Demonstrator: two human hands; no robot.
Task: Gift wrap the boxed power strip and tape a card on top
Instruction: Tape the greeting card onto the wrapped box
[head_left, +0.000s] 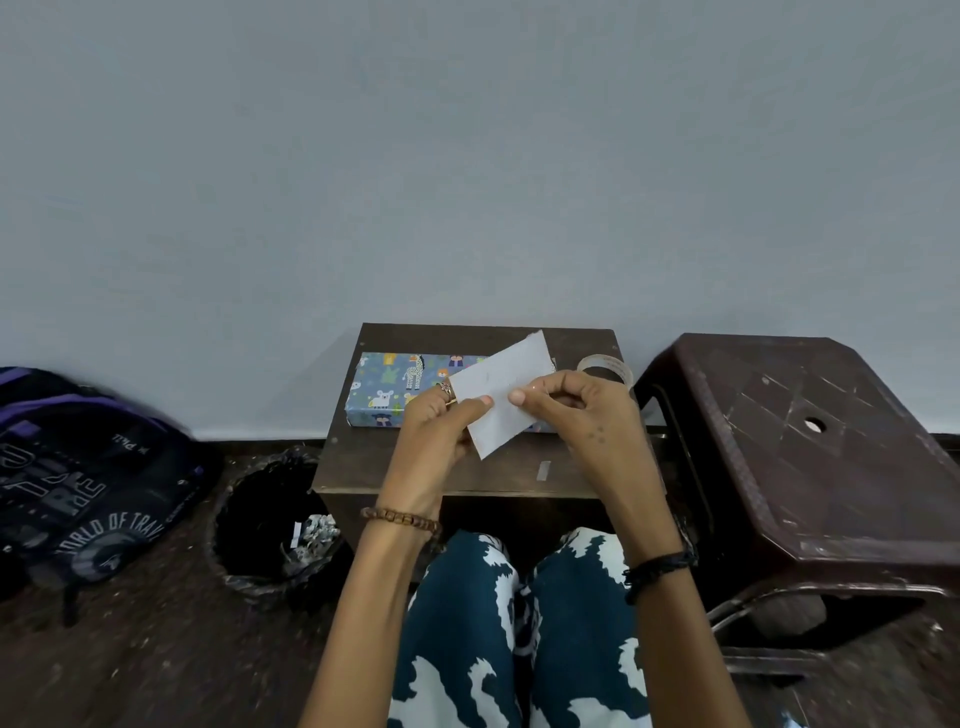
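Observation:
The box wrapped in blue animal-print paper (395, 387) lies on a small dark wooden table (363, 462), near its far edge. Above it I hold a white card (501, 397) tilted, with both hands. My left hand (441, 426) pinches the card's lower left edge between thumb and fingers. My right hand (576, 410) pinches its right side. The card hides the right part of the box. A roll of clear tape (608, 366) sits on the table at the far right. A small strip of tape (544, 471) is stuck near the table's front edge.
A dark brown plastic stool (810, 447) stands right of the table. On the floor at the left is a bin lined with a black bag (270, 525), holding paper scraps. A dark backpack (78, 478) lies further left. A grey wall is behind.

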